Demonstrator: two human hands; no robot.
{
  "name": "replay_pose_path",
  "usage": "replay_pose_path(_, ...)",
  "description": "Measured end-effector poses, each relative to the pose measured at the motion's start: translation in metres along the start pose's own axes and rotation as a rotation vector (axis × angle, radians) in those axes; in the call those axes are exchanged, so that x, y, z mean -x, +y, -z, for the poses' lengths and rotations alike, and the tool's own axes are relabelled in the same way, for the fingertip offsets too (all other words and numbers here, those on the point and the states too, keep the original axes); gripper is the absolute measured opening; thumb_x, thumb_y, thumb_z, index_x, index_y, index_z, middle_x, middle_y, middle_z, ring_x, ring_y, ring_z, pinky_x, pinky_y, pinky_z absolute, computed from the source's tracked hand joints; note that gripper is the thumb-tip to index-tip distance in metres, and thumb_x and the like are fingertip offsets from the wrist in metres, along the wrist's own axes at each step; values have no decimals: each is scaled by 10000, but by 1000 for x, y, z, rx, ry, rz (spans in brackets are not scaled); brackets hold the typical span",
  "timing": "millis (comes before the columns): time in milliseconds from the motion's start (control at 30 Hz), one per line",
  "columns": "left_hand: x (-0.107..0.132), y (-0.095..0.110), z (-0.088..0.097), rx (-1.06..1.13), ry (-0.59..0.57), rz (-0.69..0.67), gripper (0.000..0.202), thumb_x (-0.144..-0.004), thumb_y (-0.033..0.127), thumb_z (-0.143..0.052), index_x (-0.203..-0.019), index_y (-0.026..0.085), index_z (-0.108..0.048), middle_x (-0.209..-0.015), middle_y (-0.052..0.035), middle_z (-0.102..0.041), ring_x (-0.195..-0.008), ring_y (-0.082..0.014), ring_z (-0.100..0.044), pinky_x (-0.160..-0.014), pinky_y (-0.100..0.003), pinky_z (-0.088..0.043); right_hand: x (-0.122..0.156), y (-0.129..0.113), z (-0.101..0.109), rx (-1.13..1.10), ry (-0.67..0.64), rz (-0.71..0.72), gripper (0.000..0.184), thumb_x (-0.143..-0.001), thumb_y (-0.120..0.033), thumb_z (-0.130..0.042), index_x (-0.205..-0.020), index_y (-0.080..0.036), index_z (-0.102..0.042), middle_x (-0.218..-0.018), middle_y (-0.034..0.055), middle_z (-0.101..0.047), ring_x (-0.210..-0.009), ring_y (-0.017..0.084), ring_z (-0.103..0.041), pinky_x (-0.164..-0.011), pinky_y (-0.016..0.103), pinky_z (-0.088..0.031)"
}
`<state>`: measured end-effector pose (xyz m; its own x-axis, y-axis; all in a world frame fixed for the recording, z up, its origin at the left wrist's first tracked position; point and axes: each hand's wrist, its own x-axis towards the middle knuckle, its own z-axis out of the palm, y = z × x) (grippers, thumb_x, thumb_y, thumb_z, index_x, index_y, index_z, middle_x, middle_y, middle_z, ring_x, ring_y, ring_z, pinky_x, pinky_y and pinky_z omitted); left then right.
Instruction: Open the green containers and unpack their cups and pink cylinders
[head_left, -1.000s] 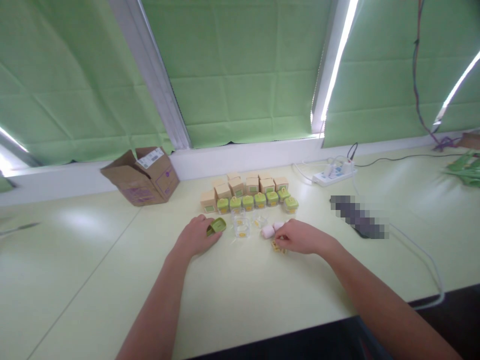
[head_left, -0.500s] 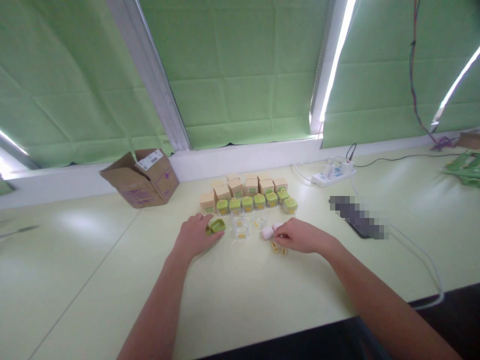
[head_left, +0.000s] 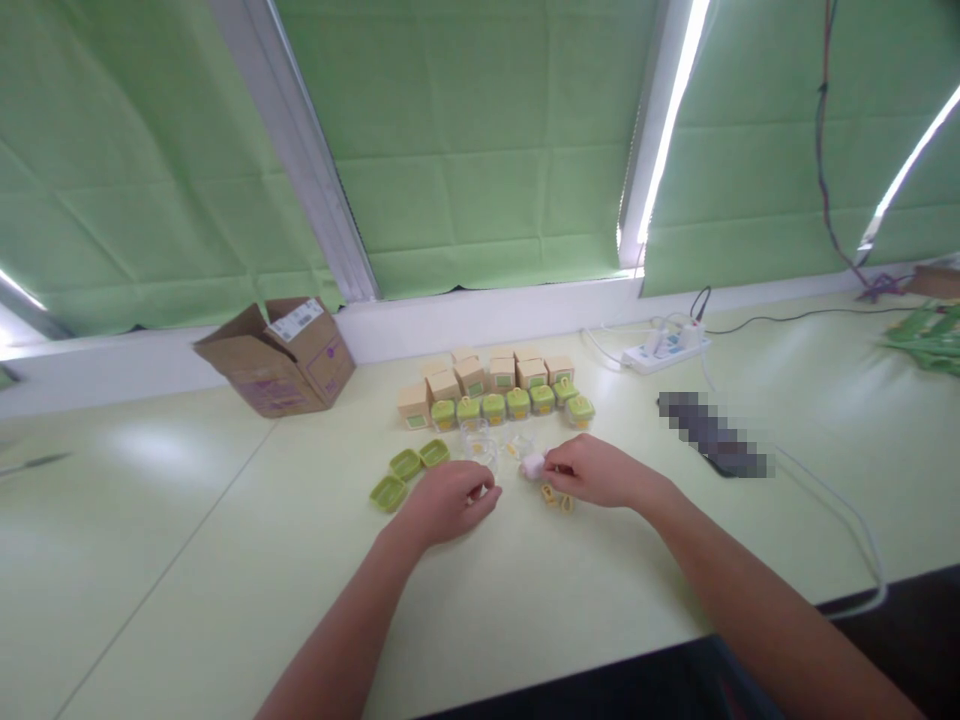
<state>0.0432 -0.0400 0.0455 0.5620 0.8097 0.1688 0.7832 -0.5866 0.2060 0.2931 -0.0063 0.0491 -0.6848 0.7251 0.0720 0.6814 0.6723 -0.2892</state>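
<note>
My left hand point(head_left: 452, 500) hovers over the table just in front of some small clear plastic containers point(head_left: 478, 442). Its fingers are loosely curled, with a gap to the thumb and nothing visible between them. Three small green square lids point(head_left: 405, 463) lie to its left. My right hand point(head_left: 589, 470) is closed in a pinch beside a small pale pink cylinder point(head_left: 532, 466); whatever its fingertips hold is hidden. Two yellow loop-shaped pieces point(head_left: 566, 504) rest under that hand, towards me. A clear part with a yellow mark point(head_left: 518, 446) lies behind the pink cylinder.
Behind stands a row of small clear boxes with green lids point(head_left: 517, 403), backed by several small cardboard boxes point(head_left: 471, 377). An open carton point(head_left: 289, 360) is at the left. To the right are a power strip point(head_left: 666, 350) and a pixelated dark object point(head_left: 712, 435) by a white cable.
My left hand has left the green lids and moved right, towards the clear containers; three lids now show apart. My right hand has barely moved, and one pink piece beside it is now hidden.
</note>
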Motion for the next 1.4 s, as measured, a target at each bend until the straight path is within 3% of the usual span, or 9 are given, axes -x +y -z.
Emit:
replay_pose_path(233, 0, 8, -14, -17, -155, -45, 240, -867, 317, -450, -699, 191, -565, -664, -20, -587, -637, -152, -506, -594, -276, -323, 0, 10, 3, -34, 96, -103, 323, -907, -370, -441, -756, -168, -643, -701, 30, -630, -644, 123, -514, -602, 230, -292)
replay_pose_path(633, -1, 10, -15, 15, -165, -8, 178, -832, 296, -480, -712, 194, -561, -664, -9, -572, -630, -150, -493, -579, -274, -306, -1, 17, 2, -16, 120, -150, 329, -903, -380, -439, -745, -174, -642, -700, 27, -630, -641, 125, -515, -584, 233, -282)
replay_pose_path(833, -1, 9, -14, 40, -162, -4, 194, -839, 309, -474, -701, 195, -548, -666, -4, -564, -628, -149, -482, -591, -270, -315, -4, 38, 1, 29, 256, -361, 357, -901, -413, -398, -716, -186, -602, -695, 30, -622, -643, 142, -521, -575, 246, -272)
replay_pose_path(967, -1, 10, -13, 54, -165, -1, 201, -841, 305, -464, -695, 191, -542, -661, -6, -555, -634, -149, -486, -597, -266, -320, -9, 57, -5, 29, 401, -523, 332, -848, -503, -465, -852, -192, -580, -806, 40, -632, -720, 168, -549, -603, 254, -302)
replay_pose_path(1067, -1, 11, -12, 60, -171, 2, 207, -844, 314, -463, -694, 191, -536, -662, -6, -551, -631, -146, -486, -590, -263, -316, -12, 69, -12, -1, 461, -620, 487, -784, -596, -511, -1040, -183, -536, -986, 81, -619, -824, 198, -570, -622, 262, -331)
replay_pose_path(1200, -1, 11, -11, 55, -159, 1, 210, -846, 312, -465, -684, 191, -521, -655, -1, -547, -620, -143, -474, -584, -263, -306, -17, 81, -23, -29, 447, -679, 736, -727, -678, -530, -1242, -163, -423, -1129, 136, -574, -961, 240, -565, -674, 280, -360)
replay_pose_path(1400, 0, 10, -13, 52, -161, 2, 190, -839, 301, -482, -697, 188, -538, -663, -2, -552, -631, -143, -473, -585, -262, -299, -23, 92, -32, -4, 337, -679, 631, -715, -731, -497, -1007, -173, -535, -981, 112, -618, -892, 239, -577, -620, 274, -334)
